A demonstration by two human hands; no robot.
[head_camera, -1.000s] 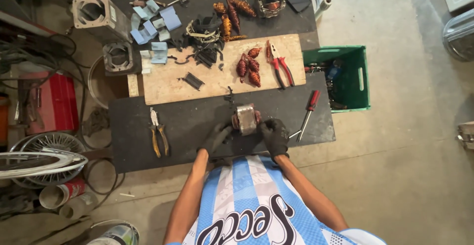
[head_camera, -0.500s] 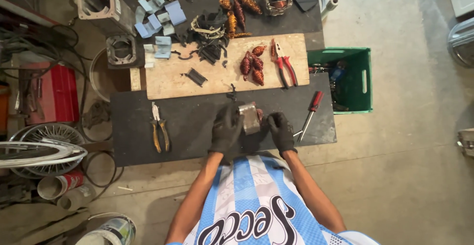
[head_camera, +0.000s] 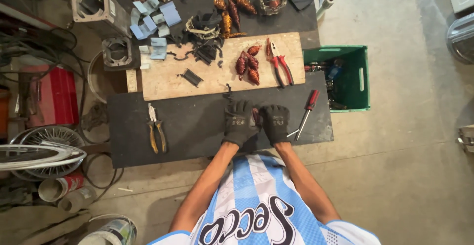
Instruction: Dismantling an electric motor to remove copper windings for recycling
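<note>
I am clamping both gloved hands, left (head_camera: 239,122) and right (head_camera: 274,122), around a small part (head_camera: 256,116), mostly hiding it, near the black mat's (head_camera: 197,126) front edge.

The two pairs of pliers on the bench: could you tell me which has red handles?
The red-handled pliers on the wooden board; the other pair on the black mat has yellowish handles.

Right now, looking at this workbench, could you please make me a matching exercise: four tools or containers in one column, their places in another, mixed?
Things:
1. red-handled pliers
2. yellow-handled pliers
3. red-handled screwdriver
4. green crate

Places:
A. on the floor, at the bench's right end
B. on the dark mat, just right of the right hand
C. on the wooden board
D. on the dark mat, left of the left hand

Pairs: 1-C, 2-D, 3-B, 4-A
</note>
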